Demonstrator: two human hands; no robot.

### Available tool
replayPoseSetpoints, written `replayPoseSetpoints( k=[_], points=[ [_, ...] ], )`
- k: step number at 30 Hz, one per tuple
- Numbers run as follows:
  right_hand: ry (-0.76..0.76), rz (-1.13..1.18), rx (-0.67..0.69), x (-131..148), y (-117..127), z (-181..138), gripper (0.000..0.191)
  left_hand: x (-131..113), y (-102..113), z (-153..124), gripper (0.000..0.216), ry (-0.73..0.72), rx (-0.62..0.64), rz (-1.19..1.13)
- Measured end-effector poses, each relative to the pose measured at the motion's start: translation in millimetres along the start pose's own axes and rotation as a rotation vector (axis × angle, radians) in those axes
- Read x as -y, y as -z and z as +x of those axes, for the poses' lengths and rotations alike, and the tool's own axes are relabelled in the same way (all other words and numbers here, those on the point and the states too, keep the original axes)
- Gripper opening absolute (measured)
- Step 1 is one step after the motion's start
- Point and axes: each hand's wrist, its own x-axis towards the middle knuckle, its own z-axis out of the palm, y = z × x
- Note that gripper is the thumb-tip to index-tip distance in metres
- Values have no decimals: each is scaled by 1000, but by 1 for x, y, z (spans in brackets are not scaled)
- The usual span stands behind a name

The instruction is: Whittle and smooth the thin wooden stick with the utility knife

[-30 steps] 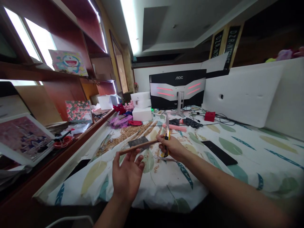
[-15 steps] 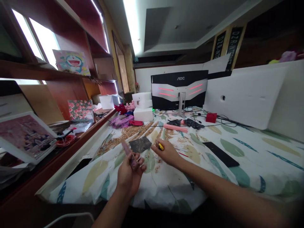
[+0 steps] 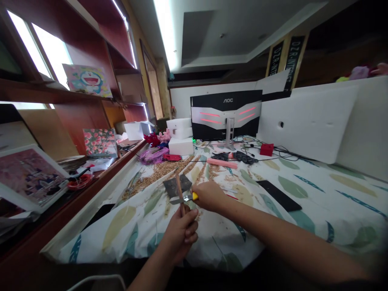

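Note:
My left hand (image 3: 181,231) is closed around the lower end of a thin brown piece of wood (image 3: 178,184), which points up and away from me. In my right hand (image 3: 209,195) is a knife with a yellow handle (image 3: 195,196), mostly covered by the fingers. Its metal blade lies across the wood just above my left fingers, seemingly touching it. Behind the wood, a dark grey flat sheet (image 3: 186,181) rests on the leaf-patterned tablecloth (image 3: 206,238).
Wood shavings (image 3: 157,171) lie scattered past the sheet. Farther back are a pink bar (image 3: 222,163), black plastic (image 3: 246,157), white foam blocks (image 3: 181,146) and a monitor (image 3: 227,115). A black flat slab (image 3: 279,195) lies at right; shelves stand at left.
My left hand has turned the wood so its narrow edge faces me. The right hand has moved left, bringing the knife blade onto the wood.

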Motion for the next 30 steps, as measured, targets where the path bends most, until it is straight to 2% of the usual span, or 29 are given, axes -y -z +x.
replayPoseSetpoints(
  k=[8, 13, 18, 20, 23, 26, 28, 30],
  points=[
    [54, -22, -5, 0, -8, -3, 21, 4, -2, 4, 50, -16, -96, -16],
    [54, -16, -39, -2, -16, 3, 18, -1, -11, -5, 51, 35, -97, -78],
    [62, -2, -9, -2, -23, 14, 20, -5, -10, -5, 54, 59, -103, -140],
    [12, -2, 3, -12, -22, 21, 22, 0, -12, -9, 54, 73, -110, -147],
    [-179, -27, -9, -48, -15, 32, 29, 16, -23, -23, 50, 122, -74, -97],
    [-328, -44, -33, -86, -6, 34, 34, 30, -37, -38, 41, 198, 131, 53],
    [-341, -38, -40, -95, -3, 31, 36, 32, -40, -38, 40, 186, 93, 55],
    [-296, -23, -30, -86, -3, 25, 37, 28, -36, -29, 42, 141, 3, 21]
  ],
)
